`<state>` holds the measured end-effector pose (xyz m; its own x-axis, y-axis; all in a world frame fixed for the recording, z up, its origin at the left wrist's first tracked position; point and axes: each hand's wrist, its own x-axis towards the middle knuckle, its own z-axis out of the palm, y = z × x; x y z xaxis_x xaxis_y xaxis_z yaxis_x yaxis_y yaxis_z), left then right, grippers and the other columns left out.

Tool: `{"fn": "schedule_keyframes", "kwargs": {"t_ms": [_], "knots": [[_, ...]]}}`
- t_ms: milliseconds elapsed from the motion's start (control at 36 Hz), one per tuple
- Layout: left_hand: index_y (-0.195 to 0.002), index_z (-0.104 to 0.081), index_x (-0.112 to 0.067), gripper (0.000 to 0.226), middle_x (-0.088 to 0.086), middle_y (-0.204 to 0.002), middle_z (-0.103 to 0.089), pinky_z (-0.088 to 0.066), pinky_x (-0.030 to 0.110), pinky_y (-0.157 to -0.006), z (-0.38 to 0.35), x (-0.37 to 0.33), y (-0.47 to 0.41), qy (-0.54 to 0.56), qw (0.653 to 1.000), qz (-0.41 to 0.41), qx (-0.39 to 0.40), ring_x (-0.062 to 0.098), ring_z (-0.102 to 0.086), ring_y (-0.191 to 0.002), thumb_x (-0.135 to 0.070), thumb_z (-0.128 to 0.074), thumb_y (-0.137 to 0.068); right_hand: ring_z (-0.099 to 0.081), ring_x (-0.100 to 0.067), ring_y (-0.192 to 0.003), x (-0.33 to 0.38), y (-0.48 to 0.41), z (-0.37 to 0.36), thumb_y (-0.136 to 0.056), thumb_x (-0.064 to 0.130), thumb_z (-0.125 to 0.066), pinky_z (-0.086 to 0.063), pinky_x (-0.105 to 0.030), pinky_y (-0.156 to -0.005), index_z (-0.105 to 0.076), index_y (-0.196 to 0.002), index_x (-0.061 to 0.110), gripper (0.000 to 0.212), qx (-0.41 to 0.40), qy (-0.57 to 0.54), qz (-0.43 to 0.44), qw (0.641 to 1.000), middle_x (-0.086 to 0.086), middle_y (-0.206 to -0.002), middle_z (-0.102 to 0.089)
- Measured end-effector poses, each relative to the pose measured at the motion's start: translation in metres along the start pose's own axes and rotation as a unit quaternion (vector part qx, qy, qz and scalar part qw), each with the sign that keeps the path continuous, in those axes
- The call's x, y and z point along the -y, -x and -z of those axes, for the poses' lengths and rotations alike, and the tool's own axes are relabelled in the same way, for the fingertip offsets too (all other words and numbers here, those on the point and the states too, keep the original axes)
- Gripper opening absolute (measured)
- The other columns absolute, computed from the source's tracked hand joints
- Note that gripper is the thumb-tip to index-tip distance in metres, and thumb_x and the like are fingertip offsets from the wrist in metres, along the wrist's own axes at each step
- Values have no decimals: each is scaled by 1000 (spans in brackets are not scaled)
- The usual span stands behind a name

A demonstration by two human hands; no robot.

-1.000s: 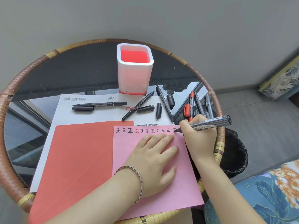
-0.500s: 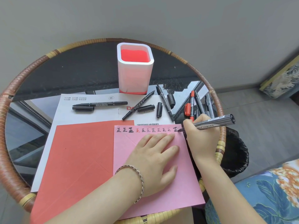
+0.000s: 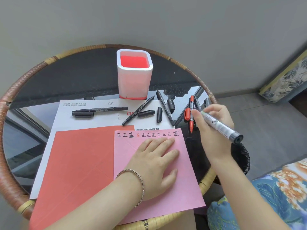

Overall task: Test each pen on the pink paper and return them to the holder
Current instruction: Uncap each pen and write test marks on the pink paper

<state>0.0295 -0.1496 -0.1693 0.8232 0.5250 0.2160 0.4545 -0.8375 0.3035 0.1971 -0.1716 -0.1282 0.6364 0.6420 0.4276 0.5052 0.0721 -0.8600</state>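
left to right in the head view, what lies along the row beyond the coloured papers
flat black pen → slanted black pen → steep black pen → red pen → grey marker held in the right hand

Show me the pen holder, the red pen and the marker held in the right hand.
pen holder [image 3: 134,83]: head view, middle of its front wall.
red pen [image 3: 192,102]: head view, upper barrel.
marker [image 3: 220,126]: head view, barrel beyond the fingers.

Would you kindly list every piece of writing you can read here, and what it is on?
"正", eleven in a row, one red: pink paper.
"CCC" in an oval: white sheet.
Red "D", rest covered: same sheet.
Small print on the sheet, labels on the black pens and the grey marker: unreadable.
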Motion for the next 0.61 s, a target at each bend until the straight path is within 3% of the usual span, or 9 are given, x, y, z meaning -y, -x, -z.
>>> {"fn": "schedule_keyframes", "kwargs": {"t_ms": [83,167,250,444,528,611], "knots": [[-103,-66,-24,42,1,-121,-63,-30,34,-95,0,1,0,2,1000,0,0,22,-59,-109,-43,-44,-73,-60,-7,-75,6,-24,13,-83,15,-65,-49,-19,-69,-58,-90,29,17,65,66,56,994,6,-82,-63],[-103,-66,-25,42,1,-121,-62,-29,33,-96,1,0,0,1,1000,0,0,21,-59,-109,-44,-44,-73,-58,-14,-95,8,-49,18,-84,4,-59,-47,-23,-84,-62,-108,17,27,117,190,133,966,-5,-102,-64],[-103,-66,-26,42,0,-121,-63,-29,32,-95,0,1,0,-4,1000,3,1,21,-59,-108,-45,-43,-73,-53,-30,-107,9,-67,9,-70,-19,-52,-47,-41,-86,-60,-115,13,56,205,338,177,902,-12,-111,-62],[-103,-66,-27,41,-1,-121,-63,-29,31,-96,-1,1,1,1,1000,0,-2,18,-56,-109,-45,-44,-72,-44,-29,-107,-6,-80,-31,-81,-10,-43,-34,-37,-88,-53,-125,23,55,304,476,203,800,-10,-116,-55],[-102,-65,-27,41,-1,-121,-63,-29,31,-96,-3,2,1,5,1000,-6,-14,16,-49,-111,-45,-44,-72,-41,-28,-107,-9,-74,-36,-84,-11,-37,-31,-33,-85,-50,-127,24,57,324,490,161,793,-8,-118,-52],[-102,-65,-26,40,-1,-120,-63,-29,31,-95,-4,2,1,6,1000,-11,-26,16,-48,-110,-44,-44,-72,-45,-28,-107,-17,-72,-36,-84,-11,-32,-34,-34,-83,-56,-122,26,58,314,450,118,828,-8,-115,-55]]}}
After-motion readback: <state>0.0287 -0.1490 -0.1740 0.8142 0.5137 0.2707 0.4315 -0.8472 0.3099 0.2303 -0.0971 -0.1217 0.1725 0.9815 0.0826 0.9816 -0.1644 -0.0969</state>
